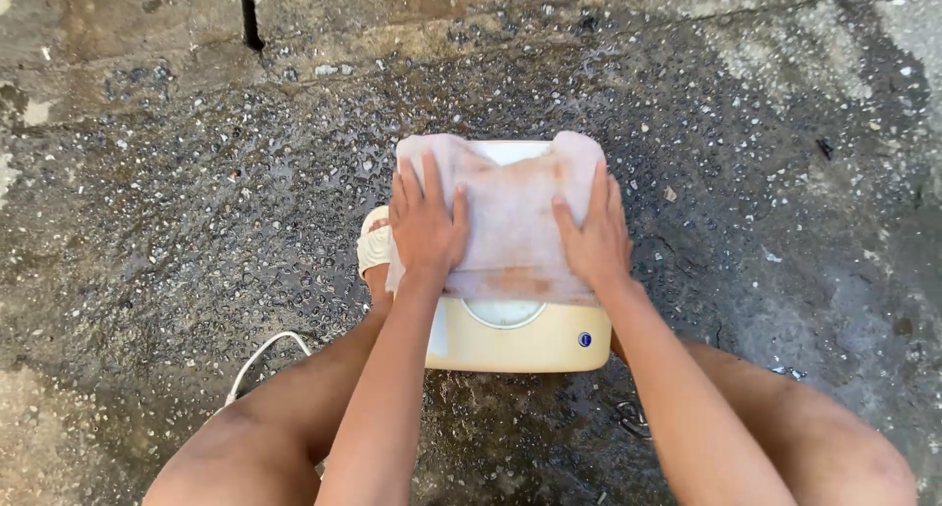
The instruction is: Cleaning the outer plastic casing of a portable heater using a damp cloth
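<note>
**Both hands flat on one cloth over a cream scale**

I am crouching over wet, pebbled concrete ground (196, 231), and I am pressing both hands down on a single cloth (510, 221). My left hand (425, 226) is lying spread on the cloth's left edge, fingers splayed, palm down, gripping nothing. My right hand (592, 236) is lying the same way on the right edge, fingers extended, thumb pointing inward. Neither is closing around anything; both are simply touching the fabric.

Count: one cloth, pale pink with rusty brown stains, draped over one cream-coloured weighing scale (520, 339). The scale is sitting on the ground between my knees. One round white dial (503, 312) is peeking out below the cloth's lower hem. One small round blue label (585, 339) is showing on the scale's front face, toward its right corner.

One white sandal (374, 246) is sitting just left of the scale, touching my left wrist area. One white cord (263, 354) is curving across the ground beside my left leg.
</note>
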